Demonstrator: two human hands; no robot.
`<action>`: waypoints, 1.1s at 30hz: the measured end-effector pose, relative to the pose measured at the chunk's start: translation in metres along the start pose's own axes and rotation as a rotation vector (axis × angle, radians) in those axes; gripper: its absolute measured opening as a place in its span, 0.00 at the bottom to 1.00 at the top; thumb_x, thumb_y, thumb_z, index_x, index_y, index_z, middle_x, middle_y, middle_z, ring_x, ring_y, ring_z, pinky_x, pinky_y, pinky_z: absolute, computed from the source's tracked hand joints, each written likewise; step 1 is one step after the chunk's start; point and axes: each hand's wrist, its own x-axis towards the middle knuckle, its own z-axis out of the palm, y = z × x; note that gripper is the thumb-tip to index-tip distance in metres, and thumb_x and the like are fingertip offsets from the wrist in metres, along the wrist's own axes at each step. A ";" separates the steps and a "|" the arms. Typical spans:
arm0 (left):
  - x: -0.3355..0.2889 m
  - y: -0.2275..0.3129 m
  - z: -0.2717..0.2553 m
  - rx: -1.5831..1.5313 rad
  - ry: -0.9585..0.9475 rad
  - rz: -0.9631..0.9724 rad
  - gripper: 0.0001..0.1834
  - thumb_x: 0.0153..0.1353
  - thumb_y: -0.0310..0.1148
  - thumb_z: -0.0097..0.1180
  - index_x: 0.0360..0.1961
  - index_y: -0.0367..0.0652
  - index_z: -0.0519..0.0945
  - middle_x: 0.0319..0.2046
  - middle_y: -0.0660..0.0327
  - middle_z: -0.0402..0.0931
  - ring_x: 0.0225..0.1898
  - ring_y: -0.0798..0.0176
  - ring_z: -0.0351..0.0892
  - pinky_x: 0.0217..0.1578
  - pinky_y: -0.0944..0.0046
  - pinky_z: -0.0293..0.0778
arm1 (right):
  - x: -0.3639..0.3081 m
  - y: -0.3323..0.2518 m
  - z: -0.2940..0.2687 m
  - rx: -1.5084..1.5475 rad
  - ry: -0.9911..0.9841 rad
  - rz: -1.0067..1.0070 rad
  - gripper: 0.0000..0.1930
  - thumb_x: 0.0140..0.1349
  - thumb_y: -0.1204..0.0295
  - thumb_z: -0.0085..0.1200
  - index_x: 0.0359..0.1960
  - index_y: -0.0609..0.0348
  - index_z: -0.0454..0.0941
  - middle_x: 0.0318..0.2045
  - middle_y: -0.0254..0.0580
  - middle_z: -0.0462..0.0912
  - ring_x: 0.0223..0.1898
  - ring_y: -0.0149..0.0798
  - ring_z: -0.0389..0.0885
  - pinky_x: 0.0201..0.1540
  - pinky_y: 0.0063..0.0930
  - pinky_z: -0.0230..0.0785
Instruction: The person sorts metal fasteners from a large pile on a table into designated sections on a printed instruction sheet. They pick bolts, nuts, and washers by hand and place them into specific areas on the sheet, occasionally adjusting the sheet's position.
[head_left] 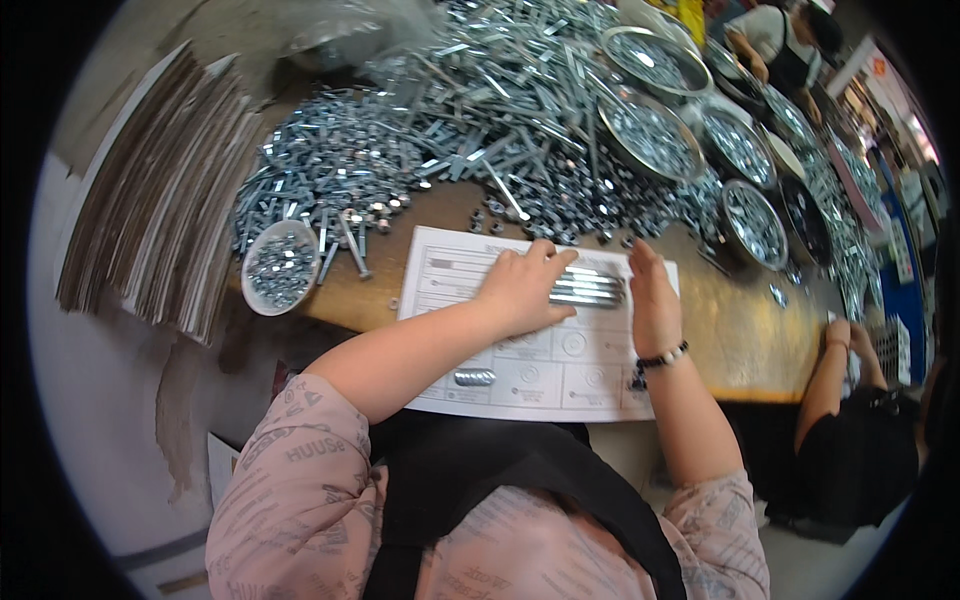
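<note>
Silver bolts [588,288] lie side by side in a tidy row on a printed sheet [520,408], between the person's two hands. From where I stand, a tall stack of cardboard [150,200] leans at far left, then a white bowl [262,306] of small metal pieces sits near the edge of the desk [745,340], a heap of short bolts [330,150] behind it. A short row of shiny round pieces [474,377] rests low on the sheet's left half. The left hand [530,288] comes next, thumb and fingers apart about the bolts' left ends; I can't tell whether it grips them. The right hand [655,295] stands on edge by their right ends, flat and straight-fingered, a beaded bracelet [662,355] at its wrist. Farther right, a co-worker's hands [850,335] show by the desk's corner.
</note>
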 end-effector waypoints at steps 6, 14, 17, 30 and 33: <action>-0.047 -0.076 -0.059 -0.086 0.183 -0.044 0.28 0.48 0.39 0.59 0.51 0.46 0.69 0.45 0.54 0.67 0.45 0.52 0.71 0.46 0.58 0.68 | -0.010 -0.029 0.004 -0.086 -0.068 -0.025 0.21 0.64 0.66 0.42 0.56 0.62 0.62 0.56 0.42 0.65 0.58 0.38 0.62 0.58 0.31 0.54; -0.086 -0.226 -0.141 0.139 0.481 -0.450 0.25 0.48 0.35 0.57 0.50 0.45 0.70 0.41 0.55 0.71 0.44 0.51 0.72 0.43 0.57 0.69 | -0.023 -0.031 0.004 -0.287 -0.115 -0.061 0.13 0.61 0.75 0.43 0.46 0.65 0.71 0.44 0.39 0.75 0.38 0.27 0.74 0.37 0.18 0.65; -0.073 -0.244 -0.140 0.197 0.472 -0.427 0.24 0.49 0.35 0.57 0.50 0.47 0.70 0.42 0.55 0.70 0.43 0.51 0.72 0.43 0.56 0.69 | -0.020 -0.026 0.013 -0.388 -0.163 -0.039 0.13 0.60 0.75 0.44 0.45 0.65 0.71 0.43 0.38 0.75 0.37 0.26 0.75 0.37 0.17 0.65; -0.047 -0.223 -0.124 0.213 0.417 -0.428 0.15 0.48 0.35 0.59 0.39 0.51 0.77 0.33 0.57 0.70 0.37 0.54 0.74 0.38 0.58 0.70 | 0.067 0.005 0.165 -1.082 -0.562 -0.428 0.10 0.54 0.68 0.51 0.36 0.55 0.78 0.32 0.43 0.76 0.36 0.46 0.75 0.38 0.33 0.68; -0.053 -0.200 -0.121 0.071 0.463 -0.318 0.14 0.48 0.35 0.59 0.39 0.49 0.77 0.34 0.58 0.71 0.38 0.54 0.73 0.38 0.59 0.69 | 0.083 0.024 0.203 -1.090 -0.576 -0.633 0.11 0.52 0.69 0.48 0.37 0.51 0.77 0.33 0.45 0.75 0.39 0.47 0.74 0.42 0.37 0.68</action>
